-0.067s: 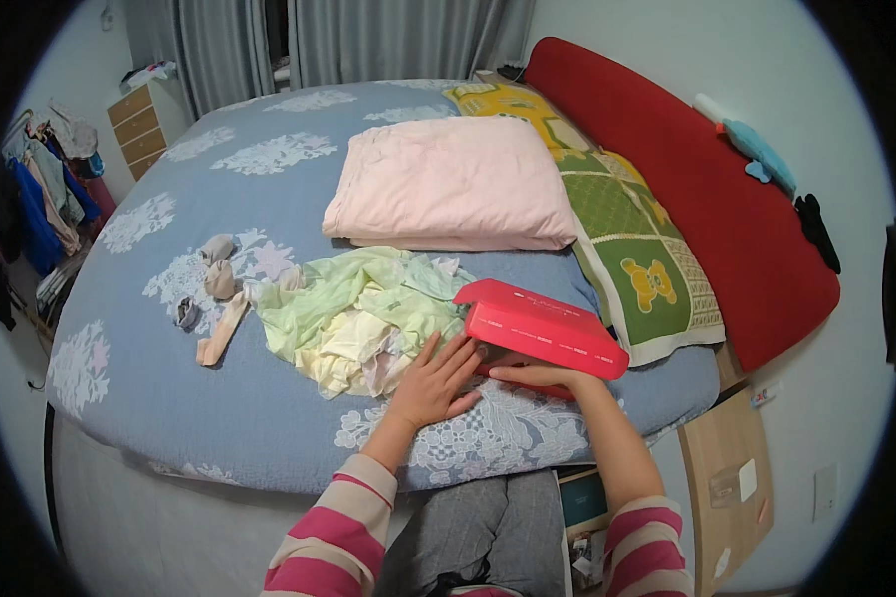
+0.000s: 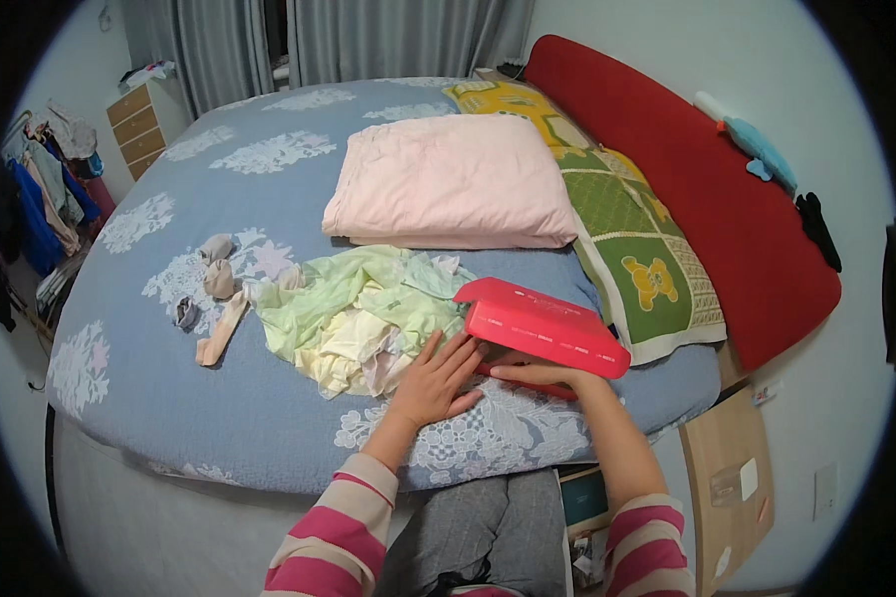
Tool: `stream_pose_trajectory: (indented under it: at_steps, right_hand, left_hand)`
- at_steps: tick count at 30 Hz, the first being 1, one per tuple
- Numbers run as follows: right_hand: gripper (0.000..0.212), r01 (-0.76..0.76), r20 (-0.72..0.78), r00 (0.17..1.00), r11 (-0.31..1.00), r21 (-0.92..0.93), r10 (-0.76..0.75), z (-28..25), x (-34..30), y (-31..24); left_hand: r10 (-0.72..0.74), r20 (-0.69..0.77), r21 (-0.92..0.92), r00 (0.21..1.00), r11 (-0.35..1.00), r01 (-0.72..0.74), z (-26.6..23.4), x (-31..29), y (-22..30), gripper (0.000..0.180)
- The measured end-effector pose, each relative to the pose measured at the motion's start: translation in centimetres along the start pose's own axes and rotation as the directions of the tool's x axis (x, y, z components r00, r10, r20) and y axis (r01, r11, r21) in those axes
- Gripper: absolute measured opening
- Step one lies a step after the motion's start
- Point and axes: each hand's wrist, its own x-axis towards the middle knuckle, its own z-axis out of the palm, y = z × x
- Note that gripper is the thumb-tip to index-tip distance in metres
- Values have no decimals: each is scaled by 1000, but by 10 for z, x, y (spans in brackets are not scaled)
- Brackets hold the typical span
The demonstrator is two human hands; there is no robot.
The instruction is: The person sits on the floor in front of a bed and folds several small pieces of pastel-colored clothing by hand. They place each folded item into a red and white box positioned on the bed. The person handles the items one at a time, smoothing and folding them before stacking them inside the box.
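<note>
A red cardboard box (image 2: 548, 330) lies on the bed with its lid flap tilted up, hiding most of its inside. My left hand (image 2: 436, 383) rests with fingers spread, its fingertips at the box's left end and beside a loose pile of pale green and yellow clothes (image 2: 368, 298). Under the raised flap, my right hand (image 2: 538, 372) reaches into the box's front opening. A stretched-out digit points left there; the other fingers are partly hidden, and no held thing shows. Several rolled socks (image 2: 219, 280) and a beige sock (image 2: 223, 328) lie left of the pile.
A folded pink quilt (image 2: 453, 184) lies beyond the pile on the blue bed (image 2: 149, 398). To the right are a green and yellow pillow cover (image 2: 647, 249) and a red headboard (image 2: 667, 179). A wooden bedside cabinet (image 2: 722, 478) stands at the lower right, above an open drawer (image 2: 584, 497).
</note>
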Motion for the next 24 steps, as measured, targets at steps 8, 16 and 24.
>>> stream_pose_trajectory:
  at_steps: [8, 16, 24]
  right_hand:
    - [31, -110, -517, 855, 987, -119, 33, -87, -30, 3]
    - [72, -226, -502, 827, 670, -707, -251, -89, -1, 56]
    - [75, -297, -529, 845, 750, -591, -82, -37, 34, 103]
  left_hand:
    - [-18, -29, -34, 999, 999, 17, 1, -6, -2, 42]
    - [21, -122, 12, 992, 1000, -20, 9, -2, -4, 29]
    - [22, -160, 88, 987, 996, -8, 14, -5, -4, 30]
